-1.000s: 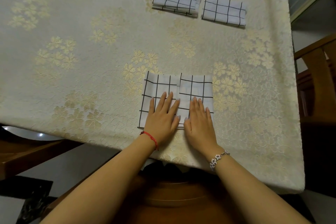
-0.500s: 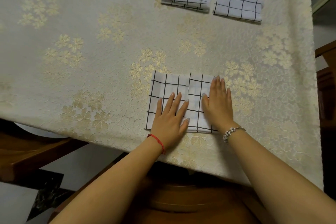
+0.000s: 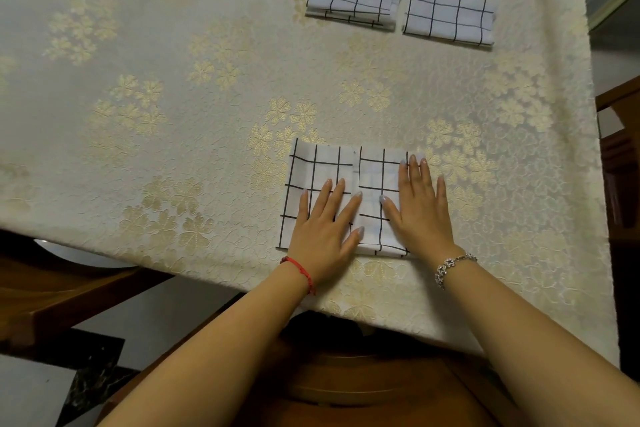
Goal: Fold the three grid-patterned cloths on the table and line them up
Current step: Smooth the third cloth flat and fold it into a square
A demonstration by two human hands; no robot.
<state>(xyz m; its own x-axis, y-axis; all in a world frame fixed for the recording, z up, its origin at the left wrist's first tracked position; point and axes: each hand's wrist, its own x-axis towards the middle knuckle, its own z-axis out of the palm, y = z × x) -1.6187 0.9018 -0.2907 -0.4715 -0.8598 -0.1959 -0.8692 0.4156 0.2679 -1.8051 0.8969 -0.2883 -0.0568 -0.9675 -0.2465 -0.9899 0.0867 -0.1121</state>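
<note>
A white cloth with a black grid (image 3: 320, 170) lies partly folded near the table's front edge, its two flaps meeting at a centre seam. My left hand (image 3: 325, 225) presses flat on its left half, fingers straight. My right hand (image 3: 420, 206) lies flat on the right half, fingertips near the cloth's far right corner. Two folded grid cloths sit side by side at the far right of the table: the left folded cloth (image 3: 353, 0) and the right folded cloth (image 3: 448, 15), with a narrow gap between them.
The table (image 3: 156, 87) wears a cream cloth with gold flower patterns. Its front edge runs just below my wrists. A wooden chair (image 3: 620, 163) stands at the right, and another wooden seat (image 3: 52, 288) at the lower left.
My right hand slid from the cloth's near middle out to its right half and far corner. My left hand stayed pressed on the left half.
</note>
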